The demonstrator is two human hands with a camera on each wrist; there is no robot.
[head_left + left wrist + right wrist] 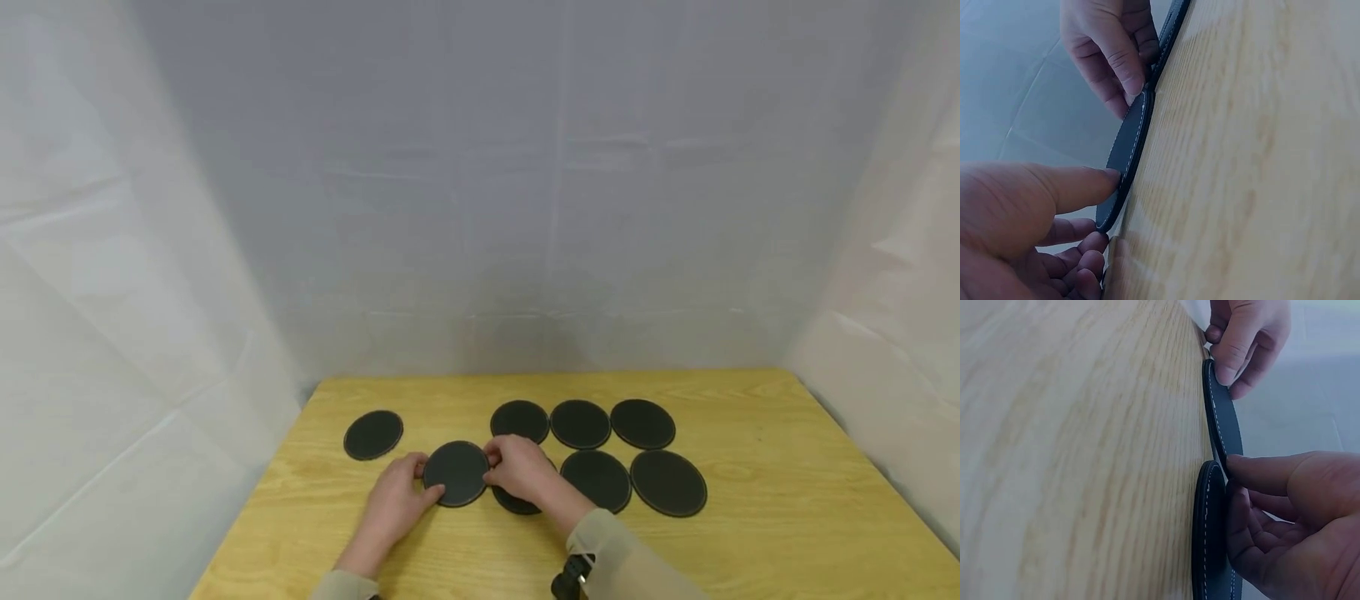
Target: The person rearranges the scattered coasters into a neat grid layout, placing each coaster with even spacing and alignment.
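Note:
A round black coaster (pixel 456 475) with pale stitching round its rim is held between both hands. At its left edge my left hand (pixel 396 500) pinches it, thumb on top and fingers at the rim, as the left wrist view shows on the coaster (pixel 1127 140). My right hand (pixel 525 471) pinches the right edge with its thumb on the near face of the coaster (pixel 1225 415). Beneath the right hand lies another coaster (pixel 513 502), partly hidden by it; the held coaster's right edge is right at this one's rim.
More black coasters lie flat in two touching rows to the right, among them a back-row one (pixel 580 424) and a front-row one (pixel 669 483). A single coaster (pixel 373 434) sits apart at the back left. The wooden table (pixel 787 500) is enclosed by pale sheeting (pixel 480 208).

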